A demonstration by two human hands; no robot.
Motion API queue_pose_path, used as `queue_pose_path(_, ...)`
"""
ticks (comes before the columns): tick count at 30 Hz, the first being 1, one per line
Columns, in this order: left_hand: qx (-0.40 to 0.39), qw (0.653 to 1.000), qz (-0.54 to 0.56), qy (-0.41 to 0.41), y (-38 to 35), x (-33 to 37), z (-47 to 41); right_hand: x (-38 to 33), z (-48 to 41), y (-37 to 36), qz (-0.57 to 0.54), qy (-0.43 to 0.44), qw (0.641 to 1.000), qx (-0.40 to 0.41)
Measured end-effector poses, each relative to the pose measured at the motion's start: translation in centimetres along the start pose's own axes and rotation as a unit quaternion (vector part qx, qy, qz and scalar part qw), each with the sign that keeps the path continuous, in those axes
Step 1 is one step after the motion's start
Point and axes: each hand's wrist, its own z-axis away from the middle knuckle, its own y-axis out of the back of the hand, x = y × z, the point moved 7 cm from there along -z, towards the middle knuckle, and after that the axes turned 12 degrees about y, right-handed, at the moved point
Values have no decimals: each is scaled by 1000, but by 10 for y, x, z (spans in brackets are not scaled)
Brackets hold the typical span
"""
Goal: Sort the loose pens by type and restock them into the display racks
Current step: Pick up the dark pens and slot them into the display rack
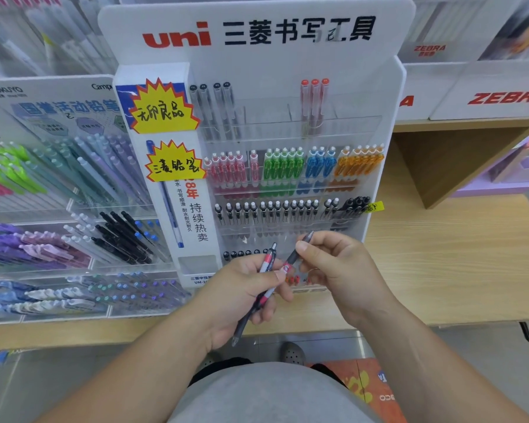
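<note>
I noted the left hand (245, 288) gripping a pink pen (268, 261) in curled fingers (268, 314) and the right hand (342, 270) pinching a dark-gripped pen (292, 257), both just before the rack (287, 65) above the worktop (440, 254); the nearly crossed pens might snag, so one could slip and drop.

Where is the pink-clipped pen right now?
Head view, centre: the pink-clipped pen is held in the left hand, in front of the bottom of the uni rack, just left of the dark pen pinched by the right hand.
</note>
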Motion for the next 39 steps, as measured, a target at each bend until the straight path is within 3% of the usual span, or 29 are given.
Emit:
queue_pose_path(11,63,998,26,3,12,-1,-2,-8,-9,29,-41,3,997,71)
queue_pose_path(14,110,992,56,-11,26,2,-3,-13,-10,33,99,1,994,-45)
queue_pose_path(17,118,992,45,-18,31,7,-3,-11,-5,24,232,-2,960,-154)
queue_pose_path(22,92,996,-8,-9,17,8,-4,-13,0,-6,352,82,908,-212)
queue_pose_path(26,92,996,-11,-16,15,8,-4,-16,5,-22,377,131,884,-243)
queue_pose_path(31,89,994,68,6,22,1,-6,-26,-3,-11,360,152,907,-158)
queue_pose_path(34,81,988,126,29,32,-7,-6,-45,-6,-3,332,213,916,-80)
queue_pose_path(39,84,983,159,35,49,-21,-1,-63,-5,-16,382,311,869,-48)
